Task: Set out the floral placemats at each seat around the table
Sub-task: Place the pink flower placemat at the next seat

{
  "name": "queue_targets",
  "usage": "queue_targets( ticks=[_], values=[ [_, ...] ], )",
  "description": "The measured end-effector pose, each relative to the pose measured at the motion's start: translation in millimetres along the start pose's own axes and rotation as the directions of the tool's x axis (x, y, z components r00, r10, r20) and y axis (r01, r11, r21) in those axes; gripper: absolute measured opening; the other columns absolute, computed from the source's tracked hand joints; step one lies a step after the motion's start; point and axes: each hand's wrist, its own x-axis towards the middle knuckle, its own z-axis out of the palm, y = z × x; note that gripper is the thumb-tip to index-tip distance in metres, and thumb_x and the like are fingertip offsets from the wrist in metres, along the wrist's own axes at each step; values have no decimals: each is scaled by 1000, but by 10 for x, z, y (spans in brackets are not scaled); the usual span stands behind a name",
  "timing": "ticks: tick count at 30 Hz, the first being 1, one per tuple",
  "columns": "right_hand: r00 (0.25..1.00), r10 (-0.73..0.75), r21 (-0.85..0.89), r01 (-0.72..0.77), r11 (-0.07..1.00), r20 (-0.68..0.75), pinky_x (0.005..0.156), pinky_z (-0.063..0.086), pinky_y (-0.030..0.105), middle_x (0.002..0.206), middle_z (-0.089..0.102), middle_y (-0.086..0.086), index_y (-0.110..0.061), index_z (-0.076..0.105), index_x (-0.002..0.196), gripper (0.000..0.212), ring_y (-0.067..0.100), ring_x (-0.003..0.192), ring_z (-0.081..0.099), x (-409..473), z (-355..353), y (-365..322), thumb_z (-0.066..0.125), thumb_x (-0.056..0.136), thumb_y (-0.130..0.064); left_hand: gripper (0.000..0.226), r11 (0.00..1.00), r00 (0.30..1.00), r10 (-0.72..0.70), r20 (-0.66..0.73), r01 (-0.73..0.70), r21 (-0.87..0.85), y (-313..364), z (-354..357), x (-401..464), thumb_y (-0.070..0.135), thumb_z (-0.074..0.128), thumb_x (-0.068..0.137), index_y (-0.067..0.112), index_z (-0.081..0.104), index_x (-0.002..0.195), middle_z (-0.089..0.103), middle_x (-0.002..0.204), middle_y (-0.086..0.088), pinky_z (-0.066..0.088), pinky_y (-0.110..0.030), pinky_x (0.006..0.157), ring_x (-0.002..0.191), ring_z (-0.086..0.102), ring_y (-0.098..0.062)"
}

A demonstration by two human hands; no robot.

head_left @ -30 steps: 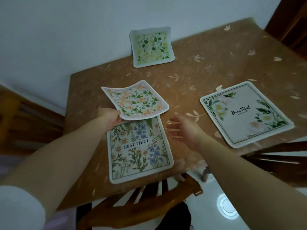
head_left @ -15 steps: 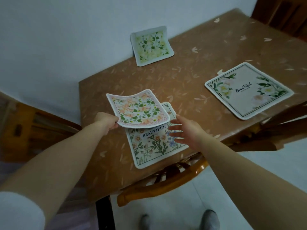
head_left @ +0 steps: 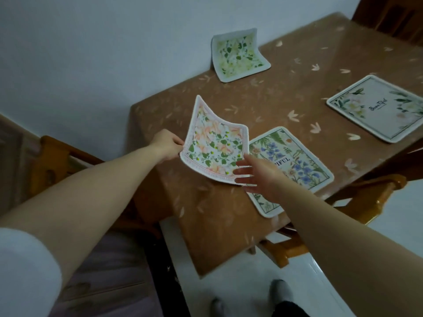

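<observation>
My left hand (head_left: 166, 144) pinches the left edge of an orange-and-green floral placemat (head_left: 215, 145), which hangs curled above the near left part of the brown table (head_left: 286, 106). My right hand (head_left: 258, 177) is spread flat with fingers apart, just at that mat's lower right corner, holding nothing. Under it lies a placemat with blue flowers and the word BEAUTIFUL (head_left: 295, 165), flat near the table's front edge. A white placemat with green leaves (head_left: 380, 108) lies flat at the right. A green floral placemat (head_left: 238, 56) leans bent against the wall at the back.
A wooden chair (head_left: 357, 197) is tucked under the table's front edge. Another wooden chair (head_left: 52, 156) stands at the left by the wall, and a third chair back (head_left: 393, 21) shows at the far right. My feet are on the white floor (head_left: 320, 259) below.
The held placemat has swung left and tilted up, off the BEAUTIFUL mat. My view has shifted left round the table corner. My right hand has come up to the held mat's corner.
</observation>
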Motion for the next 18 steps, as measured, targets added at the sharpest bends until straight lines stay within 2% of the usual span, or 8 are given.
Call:
queue_targets(
  ticks=[3, 5, 8, 10, 13, 16, 18],
  values=[
    [1000, -8, 9, 8, 1000, -21, 79, 56, 38, 110, 78, 6, -14, 71, 115, 43, 25, 97, 74, 46, 217, -51, 49, 104, -49, 8, 994, 995, 60, 78, -66, 86, -100, -150, 94, 25, 82, 83, 21, 83, 89, 76, 69, 10, 62, -31, 66, 66, 73, -11],
    [1000, -6, 23, 7, 1000, -22, 80, 56, 39, 110, 77, 7, -14, 71, 115, 43, 27, 97, 73, 141, 289, -109, 48, 104, -49, 6, 987, 988, 86, 131, -102, 123, -109, -238, 188, 26, 81, 84, 22, 83, 88, 73, 60, 13, 54, -24, 55, 59, 70, -7],
    [1000, -3, 37, 4, 999, -23, 85, 56, 41, 112, 77, 7, -15, 71, 114, 42, 27, 100, 73, 361, 370, -232, 47, 104, -49, 2, 984, 975, 73, 208, -105, 145, -84, -416, 396, 21, 82, 84, 23, 83, 83, 73, 56, 10, 47, -13, 44, 49, 66, 0],
    [1000, -6, 37, 6, 999, -8, 87, 57, 42, 112, 76, 7, -15, 71, 114, 43, 27, 100, 73, 528, 441, -346, 46, 105, -49, 4, 990, 971, 37, 235, -68, 124, -70, -560, 578, 10, 82, 82, 14, 83, 84, 75, 59, 2, 52, -14, 48, 50, 67, -2],
    [1000, 4, 54, -5, 999, 24, 88, 57, 41, 113, 76, 6, -16, 70, 115, 43, 25, 101, 73, 747, 555, -549, 45, 105, -50, 12, 995, 955, -51, 293, 24, 92, -11, -748, 841, -3, 81, 80, 1, 80, 91, 79, 76, -15, 62, -26, 61, 60, 72, -14],
    [1000, -1, 66, -1, 998, 22, 81, 58, 38, 112, 77, 7, -15, 71, 115, 43, 26, 98, 74, 972, 672, -764, 47, 105, -49, 16, 991, 923, -116, 366, 84, 102, -4, -884, 1085, -10, 77, 81, -7, 77, 96, 76, 79, -19, 61, -23, 54, 56, 70, -15],
    [1000, -10, 83, 9, 997, 10, 79, 57, 37, 110, 78, 8, -14, 73, 112, 42, 26, 93, 75, 1120, 747, -907, 50, 104, -48, 14, 986, 901, -143, 409, 93, 140, -21, -950, 1243, -10, 76, 82, -6, 77, 96, 76, 83, -20, 62, -24, 56, 60, 71, -16]
  ],
)
